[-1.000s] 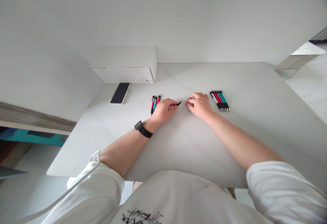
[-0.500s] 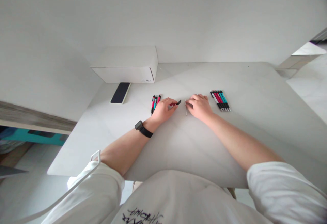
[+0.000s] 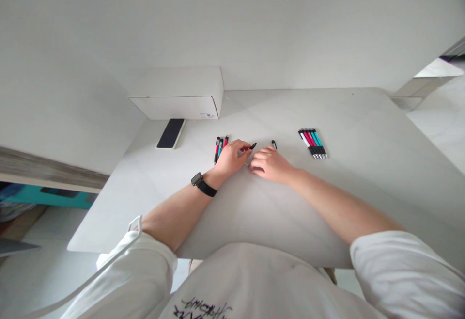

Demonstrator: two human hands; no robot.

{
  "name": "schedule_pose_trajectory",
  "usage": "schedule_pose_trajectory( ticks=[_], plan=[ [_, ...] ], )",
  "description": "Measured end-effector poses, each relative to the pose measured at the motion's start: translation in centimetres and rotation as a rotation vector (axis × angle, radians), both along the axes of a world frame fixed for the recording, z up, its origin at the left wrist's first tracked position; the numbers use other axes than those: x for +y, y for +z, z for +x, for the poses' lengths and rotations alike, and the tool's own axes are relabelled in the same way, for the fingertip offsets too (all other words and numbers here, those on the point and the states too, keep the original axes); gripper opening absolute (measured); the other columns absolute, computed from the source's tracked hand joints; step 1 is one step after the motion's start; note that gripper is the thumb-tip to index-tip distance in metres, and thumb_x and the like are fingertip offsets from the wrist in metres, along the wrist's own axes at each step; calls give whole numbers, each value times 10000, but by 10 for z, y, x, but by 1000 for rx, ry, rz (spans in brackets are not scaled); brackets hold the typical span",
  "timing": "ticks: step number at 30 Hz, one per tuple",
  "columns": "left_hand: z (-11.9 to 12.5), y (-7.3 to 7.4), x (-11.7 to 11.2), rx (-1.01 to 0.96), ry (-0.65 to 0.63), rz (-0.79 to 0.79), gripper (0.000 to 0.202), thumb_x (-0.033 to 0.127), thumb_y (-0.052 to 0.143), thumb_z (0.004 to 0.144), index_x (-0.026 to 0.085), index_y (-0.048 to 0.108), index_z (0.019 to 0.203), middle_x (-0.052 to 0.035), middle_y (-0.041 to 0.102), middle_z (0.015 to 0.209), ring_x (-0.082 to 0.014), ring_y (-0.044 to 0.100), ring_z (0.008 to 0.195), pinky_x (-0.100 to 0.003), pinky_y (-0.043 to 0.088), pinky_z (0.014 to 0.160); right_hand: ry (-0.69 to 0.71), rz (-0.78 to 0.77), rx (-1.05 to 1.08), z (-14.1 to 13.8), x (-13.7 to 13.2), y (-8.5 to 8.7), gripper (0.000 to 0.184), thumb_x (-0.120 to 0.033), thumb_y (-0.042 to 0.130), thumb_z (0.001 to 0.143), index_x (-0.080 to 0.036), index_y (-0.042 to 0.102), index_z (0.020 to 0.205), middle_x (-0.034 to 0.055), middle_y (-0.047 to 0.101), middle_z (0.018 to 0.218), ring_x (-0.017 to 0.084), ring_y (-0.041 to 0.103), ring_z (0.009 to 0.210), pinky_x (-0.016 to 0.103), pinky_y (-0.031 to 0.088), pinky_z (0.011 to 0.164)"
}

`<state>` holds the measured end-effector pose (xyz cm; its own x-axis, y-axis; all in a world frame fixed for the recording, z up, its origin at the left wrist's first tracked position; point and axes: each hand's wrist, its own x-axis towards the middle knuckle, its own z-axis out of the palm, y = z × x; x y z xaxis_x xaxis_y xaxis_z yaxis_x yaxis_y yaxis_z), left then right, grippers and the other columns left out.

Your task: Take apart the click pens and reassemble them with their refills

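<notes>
My left hand [image 3: 232, 156] is closed around a pen part whose black end [image 3: 253, 146] sticks out past the fingertips; the rest of it is hidden. My right hand [image 3: 271, 165] is closed close beside it, fingers pinched on a thin pale pen refill [image 3: 247, 165] that shows only in part. Just behind the right hand lies a black and teal pen part [image 3: 274, 144], partly covered by the fingers. Several pens [image 3: 221, 145] in red and teal with black ends lie against the far side of my left hand.
A row of several pens [image 3: 313, 143], white, red and teal, lies side by side to the right. At the back left, a phone [image 3: 171, 133] rests in front of a white box [image 3: 176, 107] on the pale table [image 3: 232, 212]. A wall rises behind.
My right hand has moved left and nearer to me, bringing the refill towards the left hand. The black and teal pen part behind it has come into view. My left hand stays put.
</notes>
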<state>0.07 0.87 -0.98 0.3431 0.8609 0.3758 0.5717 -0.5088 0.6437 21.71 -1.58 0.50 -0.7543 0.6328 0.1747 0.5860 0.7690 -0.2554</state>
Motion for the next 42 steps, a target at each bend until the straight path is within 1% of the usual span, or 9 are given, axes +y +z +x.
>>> schedule_pose_trajectory(
  ticks=[4,7,12,16,22,26,30,33,42],
  plan=[
    [-1,0,0,-5,1,1,131,244,639,976,208,717,1075,-46,729,984,-189,698,943,-344,560,892,75,-30,-43,-4,-4,2,151,-250,639,995,-267,778,1054,52,737,985,235,637,1010,370,353,901],
    [-1,0,1,-4,6,7,128,243,648,971,210,718,1073,-43,730,985,-188,698,941,-343,560,891,9,-26,-99,-5,-9,6,183,-199,645,980,-234,713,1147,74,739,1049,247,658,1018,359,376,862],
    [0,1,0,0,14,-1,132,240,647,969,213,719,1076,-41,735,990,-189,701,939,-349,563,898,-55,9,-221,-5,-20,8,204,-80,532,983,-197,650,1101,102,714,1020,262,668,988,364,414,850],
    [-1,2,-1,0,10,-11,135,244,643,973,214,718,1080,-44,735,993,-192,701,949,-351,563,897,-48,-38,-189,-3,-20,8,261,-16,533,939,-197,650,1086,121,690,1086,268,659,1042,367,442,903],
    [-1,2,-1,-11,-7,-4,133,259,638,982,212,724,1072,-40,734,987,-182,695,929,-332,550,866,-91,-243,222,13,-3,39,181,-148,488,1014,-221,653,998,70,665,1063,199,645,955,326,489,888],
    [-1,2,-1,-4,-5,-16,153,273,627,986,213,729,1083,-43,736,986,-189,695,934,-332,551,866,-234,-374,604,21,8,54,122,-304,514,1030,-243,618,1014,39,681,1002,186,650,872,325,534,817],
    [-2,2,0,0,-10,-25,159,275,631,979,209,734,1081,-50,739,991,-196,698,940,-332,553,860,-316,-469,935,23,20,43,255,-513,588,1013,-259,564,1027,34,687,989,187,688,882,340,586,827],
    [-2,1,0,-5,-38,-17,150,272,644,972,209,738,1071,-49,739,996,-191,696,927,-331,554,860,-332,-458,1083,23,27,30,335,-579,657,967,-270,547,1038,28,685,985,191,702,886,360,608,851],
    [-1,3,-1,-10,-65,-32,167,282,648,973,207,741,1090,-60,739,1014,-202,695,950,-340,564,881,-324,-465,1155,23,30,18,333,-580,698,946,-279,586,1035,21,697,1001,185,715,865,368,615,860]
  ],
)
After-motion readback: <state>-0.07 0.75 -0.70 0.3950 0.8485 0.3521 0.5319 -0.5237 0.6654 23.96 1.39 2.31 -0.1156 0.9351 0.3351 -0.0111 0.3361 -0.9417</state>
